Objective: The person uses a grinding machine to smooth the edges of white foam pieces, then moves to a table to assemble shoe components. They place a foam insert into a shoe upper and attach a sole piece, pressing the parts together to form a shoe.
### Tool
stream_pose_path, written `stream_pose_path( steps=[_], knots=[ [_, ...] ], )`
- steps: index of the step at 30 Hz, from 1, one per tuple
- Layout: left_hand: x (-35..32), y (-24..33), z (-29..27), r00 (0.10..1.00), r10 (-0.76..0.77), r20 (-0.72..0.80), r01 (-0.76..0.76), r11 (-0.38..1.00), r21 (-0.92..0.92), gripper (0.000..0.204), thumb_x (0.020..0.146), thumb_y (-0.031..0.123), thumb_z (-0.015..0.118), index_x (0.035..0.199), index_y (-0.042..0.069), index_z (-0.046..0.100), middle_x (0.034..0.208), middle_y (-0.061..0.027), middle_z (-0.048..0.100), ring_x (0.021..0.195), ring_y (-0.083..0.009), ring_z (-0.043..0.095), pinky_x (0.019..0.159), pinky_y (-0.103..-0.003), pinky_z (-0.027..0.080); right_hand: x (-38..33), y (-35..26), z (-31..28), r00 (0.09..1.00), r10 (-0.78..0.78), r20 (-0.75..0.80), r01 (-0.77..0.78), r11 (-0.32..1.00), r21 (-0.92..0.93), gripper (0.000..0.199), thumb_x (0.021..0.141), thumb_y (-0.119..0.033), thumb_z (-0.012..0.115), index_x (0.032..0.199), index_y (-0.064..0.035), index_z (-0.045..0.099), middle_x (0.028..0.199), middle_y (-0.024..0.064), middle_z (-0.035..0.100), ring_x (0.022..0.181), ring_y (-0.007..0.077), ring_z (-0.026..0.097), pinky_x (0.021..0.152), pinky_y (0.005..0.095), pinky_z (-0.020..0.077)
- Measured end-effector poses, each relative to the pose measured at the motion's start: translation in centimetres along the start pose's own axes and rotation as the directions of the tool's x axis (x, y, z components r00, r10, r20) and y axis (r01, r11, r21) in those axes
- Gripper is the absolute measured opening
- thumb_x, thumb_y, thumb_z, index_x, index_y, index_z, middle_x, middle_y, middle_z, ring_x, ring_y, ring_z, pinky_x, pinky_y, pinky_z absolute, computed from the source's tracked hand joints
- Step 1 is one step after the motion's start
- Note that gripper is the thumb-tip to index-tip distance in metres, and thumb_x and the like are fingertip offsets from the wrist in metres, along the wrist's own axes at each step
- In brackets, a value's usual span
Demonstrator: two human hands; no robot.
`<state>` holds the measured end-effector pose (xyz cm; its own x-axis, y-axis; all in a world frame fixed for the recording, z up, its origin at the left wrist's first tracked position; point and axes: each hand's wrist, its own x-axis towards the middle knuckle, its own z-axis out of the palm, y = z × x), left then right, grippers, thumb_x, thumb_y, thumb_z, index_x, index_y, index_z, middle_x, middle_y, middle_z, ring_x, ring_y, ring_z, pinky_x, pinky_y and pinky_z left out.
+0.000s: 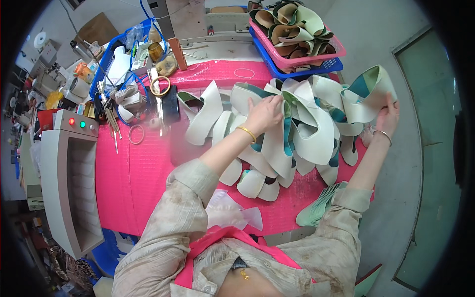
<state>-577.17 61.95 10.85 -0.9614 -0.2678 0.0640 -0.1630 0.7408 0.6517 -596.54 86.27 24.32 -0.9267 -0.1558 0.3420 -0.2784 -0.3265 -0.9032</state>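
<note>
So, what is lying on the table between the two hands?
In the head view, overlapping cream shoe uppers with teal linings fill the stretch between the left hand and the right hand, hiding the pink table.

Pink-covered worktable [143,173] on grey concrete floor [396,198]

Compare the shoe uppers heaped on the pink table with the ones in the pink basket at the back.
The table uppers are cream-white with teal lining; the basket uppers look tan, dark and pale green. The table uppers sprawl loose across the pink table, under the left hand and right hand; the basket uppers sit packed in the pink basket, untouched. Both are curved, flexible cut pieces.
</note>
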Motion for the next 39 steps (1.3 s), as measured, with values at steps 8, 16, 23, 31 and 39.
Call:
stream_pose_path(
  steps=[8, 16, 23, 31, 39],
  knots=[
    [2.4, 7.0, -2.4, 0.886, 0.326, -0.329, -0.360, 0.932, -0.047, 0.080, 0.065, 0.005, 0.056, 0.133, 0.010, 0.014, 0.134, -0.0120, 0.024, 0.126, -0.0293, 0.020, 0.097, -0.056, 0.017, -6.3, -4.4, 5.0, 0.967, -0.019, 0.252, 0.048, 0.993, -0.111, 0.015, 0.077, -0.010, 0.062, 0.090, -0.0031, 0.058, 0.086, 0.0030, 0.060, 0.077, 0.0100, 0.055, 0.071, 0.0226, 0.0419],
    [7.2, 5.4, 4.0, 0.990, 0.033, -0.140, -0.021, 0.996, 0.082, 0.031, 0.067, 0.008, 0.054, 0.098, 0.013, 0.057, 0.099, -0.0099, 0.051, 0.103, -0.0250, 0.047, 0.093, -0.060, 0.020, -9.4, -17.3, -3.3, 0.981, -0.168, -0.094, 0.164, 0.986, -0.041, 0.040, 0.085, -0.029, 0.049, 0.114, -0.0009, 0.046, 0.098, 0.0077, 0.055, 0.086, 0.0139, 0.053, 0.080, 0.0278, 0.0410],
    [-11.4, 4.5, -3.8, 0.962, 0.060, 0.265, 0.180, 0.591, -0.786, 0.032, 0.082, 0.029, 0.051, 0.096, 0.002, 0.061, 0.084, -0.0048, 0.061, 0.074, -0.0127, 0.056, 0.072, -0.027, 0.043, -16.8, -10.9, 3.2, 0.967, 0.181, 0.180, -0.194, 0.979, 0.056, 0.057, 0.083, -0.036, 0.048, 0.127, -0.0033, 0.031, 0.125, 0.0103, 0.043, 0.108, 0.0198, 0.047, 0.084, 0.0361, 0.0443],
    [-33.5, -1.6, 1.5, 0.916, -0.388, -0.103, -0.315, -0.535, -0.784, 0.053, 0.079, 0.029, 0.058, 0.123, 0.010, 0.034, 0.123, -0.0018, 0.041, 0.114, -0.0203, 0.039, 0.096, -0.040, 0.031, -38.2, 3.5, 17.1, 0.553, 0.537, 0.637, -0.806, 0.151, 0.573, 0.033, 0.079, -0.005, 0.050, 0.112, 0.0013, 0.046, 0.114, 0.0104, 0.049, 0.106, 0.0227, 0.045, 0.095, 0.0372, 0.0309],
    [-46.4, -13.0, -5.0, 0.494, -0.857, -0.144, -0.307, -0.017, -0.952, 0.035, 0.077, 0.005, 0.057, 0.110, 0.001, 0.045, 0.103, -0.0081, 0.053, 0.097, -0.0175, 0.050, 0.085, -0.031, 0.040, -54.6, 8.2, 11.8, -0.347, 0.609, 0.714, -0.556, 0.480, -0.679, 0.034, 0.085, -0.005, 0.046, 0.118, 0.0003, 0.042, 0.111, 0.0110, 0.051, 0.100, 0.0165, 0.051, 0.086, 0.0263, 0.0395]
  ],
)
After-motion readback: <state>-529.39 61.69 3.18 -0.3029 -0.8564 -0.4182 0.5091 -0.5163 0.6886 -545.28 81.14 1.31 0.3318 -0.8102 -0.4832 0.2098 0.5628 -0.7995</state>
